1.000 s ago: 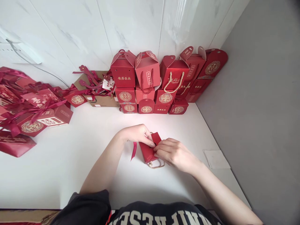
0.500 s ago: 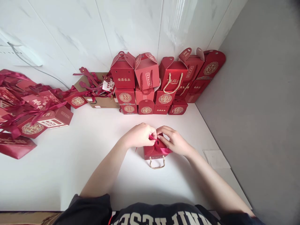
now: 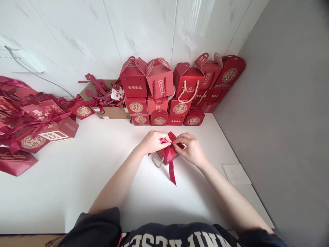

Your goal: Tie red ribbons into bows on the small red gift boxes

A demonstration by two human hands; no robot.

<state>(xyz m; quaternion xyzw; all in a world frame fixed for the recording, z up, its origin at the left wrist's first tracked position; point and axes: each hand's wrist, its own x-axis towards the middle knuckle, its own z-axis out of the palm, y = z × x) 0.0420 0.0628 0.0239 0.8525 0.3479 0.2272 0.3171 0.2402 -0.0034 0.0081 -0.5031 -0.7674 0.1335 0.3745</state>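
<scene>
A small red gift box (image 3: 164,155) with a twisted cream rope handle (image 3: 157,161) sits on the white table, turned at an angle. A dark pink ribbon (image 3: 170,167) is looped at its top, one tail hanging down over the front onto the table. My left hand (image 3: 153,141) pinches the ribbon at the upper left of the box top. From the other side, my right hand (image 3: 189,148) has its thumb and fingertips pinched on the ribbon near its middle. The fingertips of both hands almost meet over the box and partly hide it.
Red gift boxes (image 3: 159,99) stand stacked against the tiled wall. To their left is a cardboard box (image 3: 113,114) of ribbons and tags. Ribboned boxes (image 3: 60,127) are heaped at far left. A grey partition (image 3: 285,120) borders the right side, near a pale patch (image 3: 235,174).
The gift box has turned, its rope handle swinging to the left. The ribbon tail now hangs down the front. Both hands have shifted slightly away from me, fingertips close together.
</scene>
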